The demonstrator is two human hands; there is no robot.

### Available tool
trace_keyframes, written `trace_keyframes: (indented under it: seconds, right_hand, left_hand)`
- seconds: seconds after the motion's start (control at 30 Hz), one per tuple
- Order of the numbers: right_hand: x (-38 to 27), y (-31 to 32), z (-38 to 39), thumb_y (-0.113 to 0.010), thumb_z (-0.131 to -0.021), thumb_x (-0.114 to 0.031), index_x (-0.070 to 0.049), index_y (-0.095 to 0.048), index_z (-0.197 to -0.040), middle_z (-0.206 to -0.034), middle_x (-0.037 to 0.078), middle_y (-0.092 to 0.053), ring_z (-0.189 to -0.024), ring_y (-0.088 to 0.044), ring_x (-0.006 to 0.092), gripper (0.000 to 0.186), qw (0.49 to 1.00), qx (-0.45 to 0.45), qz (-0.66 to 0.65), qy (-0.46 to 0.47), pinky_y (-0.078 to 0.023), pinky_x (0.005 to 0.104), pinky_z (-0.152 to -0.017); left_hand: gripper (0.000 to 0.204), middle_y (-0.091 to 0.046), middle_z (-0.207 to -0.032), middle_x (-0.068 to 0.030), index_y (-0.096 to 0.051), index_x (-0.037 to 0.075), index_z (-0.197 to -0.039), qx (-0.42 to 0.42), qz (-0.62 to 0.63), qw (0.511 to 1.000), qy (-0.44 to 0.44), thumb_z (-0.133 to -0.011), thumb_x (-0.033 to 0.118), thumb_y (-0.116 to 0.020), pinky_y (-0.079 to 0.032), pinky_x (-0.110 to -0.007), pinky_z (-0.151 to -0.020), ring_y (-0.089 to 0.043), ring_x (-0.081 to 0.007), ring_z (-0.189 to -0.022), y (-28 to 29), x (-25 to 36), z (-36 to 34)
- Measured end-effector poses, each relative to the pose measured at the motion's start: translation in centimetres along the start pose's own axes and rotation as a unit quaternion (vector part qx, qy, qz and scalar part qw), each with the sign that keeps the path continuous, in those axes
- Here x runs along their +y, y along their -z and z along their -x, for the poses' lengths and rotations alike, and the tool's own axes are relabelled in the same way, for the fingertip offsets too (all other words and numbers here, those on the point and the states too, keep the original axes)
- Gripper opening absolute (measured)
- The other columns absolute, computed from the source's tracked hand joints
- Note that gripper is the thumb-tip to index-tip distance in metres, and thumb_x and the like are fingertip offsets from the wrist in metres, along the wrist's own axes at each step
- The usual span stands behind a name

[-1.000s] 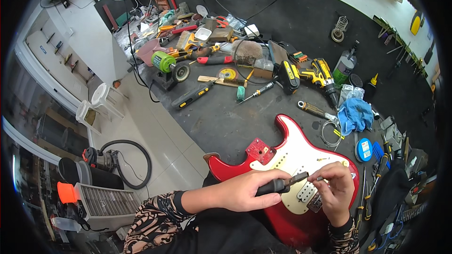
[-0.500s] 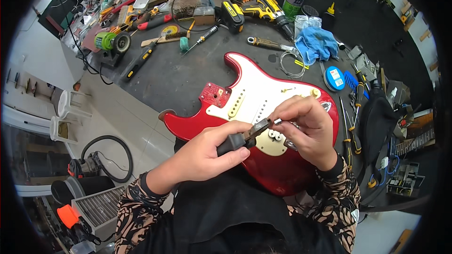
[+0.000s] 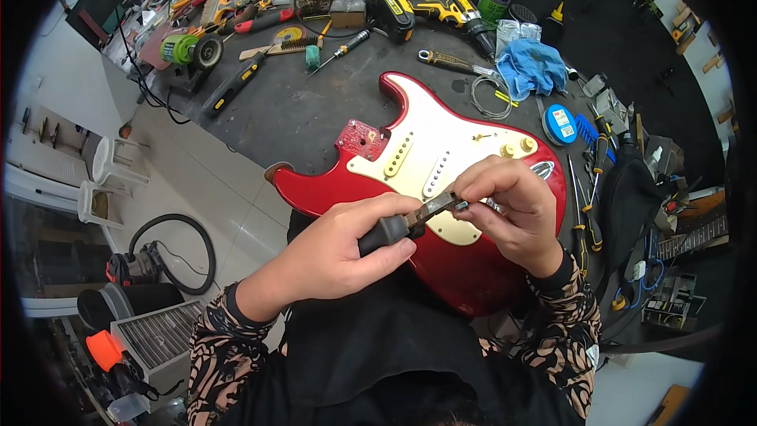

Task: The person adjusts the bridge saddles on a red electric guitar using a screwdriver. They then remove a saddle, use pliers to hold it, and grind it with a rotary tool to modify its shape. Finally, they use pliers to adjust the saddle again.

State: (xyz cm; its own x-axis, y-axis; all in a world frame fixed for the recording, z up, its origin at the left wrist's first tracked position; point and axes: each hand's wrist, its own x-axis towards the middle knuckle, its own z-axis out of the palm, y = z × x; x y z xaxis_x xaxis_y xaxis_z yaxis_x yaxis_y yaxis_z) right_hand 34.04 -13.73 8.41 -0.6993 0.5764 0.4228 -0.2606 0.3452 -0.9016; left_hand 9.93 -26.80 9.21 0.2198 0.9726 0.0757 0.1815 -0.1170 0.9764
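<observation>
My left hand (image 3: 339, 244) is wrapped round the black handle of what look like pliers (image 3: 432, 208), their dull metal jaws pointing right. At the jaw tips, my right hand (image 3: 512, 209) pinches a small metal piece (image 3: 462, 206) between thumb and fingers; its exact kind is too small to make out. Both hands are above a red electric guitar body (image 3: 449, 284) with a cream pickguard (image 3: 414, 102), which lies partly over the bench's near edge. Pickups (image 3: 400, 154) and cream knobs (image 3: 527, 144) show on it, and its neck pocket (image 3: 363, 140) has no neck. My hands cover part of the lower pickguard.
Behind the guitar on the dark bench (image 3: 284, 122) lie a yellow cordless drill (image 3: 449, 6), an adjustable wrench (image 3: 453, 61), a coiled string (image 3: 489, 99) and a blue cloth (image 3: 532, 69). Screwdrivers (image 3: 591, 217) lie to the right, beside a round blue tin (image 3: 560, 125). A bench grinder (image 3: 189, 50) stands far left.
The small metal piece in my right fingers has turned and now sits closer against the plier jaws. The view has shifted slightly; both hands keep their grips.
</observation>
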Motion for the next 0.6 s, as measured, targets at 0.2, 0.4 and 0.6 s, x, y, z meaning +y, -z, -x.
trace_keyframes:
  seconds: [0.2,0.4,0.6]
  right_hand:
    - [0.01,-0.05,-0.08,-0.08,-0.092,0.009,0.0,-0.068,-0.11,-0.107,0.013,-0.075,-0.1,-0.076,0.022,0.023,1.0,0.002,0.018,0.003,-0.062,0.0327,-0.085]
    - [0.27,0.46,-0.24,-0.076,-0.093,0.011,0.0,-0.067,-0.112,-0.108,0.015,-0.074,-0.101,-0.076,0.0236,0.024,0.999,-0.028,0.036,0.023,-0.062,0.0335,-0.085]
    - [0.34,0.84,-0.35,-0.069,-0.096,0.015,0.001,-0.062,-0.115,-0.108,0.017,-0.072,-0.103,-0.076,0.0278,0.025,0.995,-0.061,0.069,0.046,-0.063,0.0354,-0.085]
  left_hand:
    - [0.04,-0.075,-0.108,-0.0087,-0.066,0.0,-0.139,0.008,-0.017,1.0,-0.015,-0.101,0.006,-0.073,-0.055,-0.034,-0.088,-0.073,-0.0176,-0.097,0.06,-0.06,0.07]
    - [0.042,-0.074,-0.108,-0.0106,-0.066,0.0,-0.139,0.018,-0.045,0.998,-0.03,-0.098,0.005,-0.074,-0.055,-0.035,-0.087,-0.073,-0.0203,-0.098,0.04,-0.38,-0.05]
    - [0.042,-0.074,-0.108,-0.0115,-0.066,0.0,-0.138,0.02,-0.058,0.997,-0.039,-0.097,0.004,-0.074,-0.055,-0.035,-0.087,-0.073,-0.0213,-0.097,0.06,-0.37,-0.14]
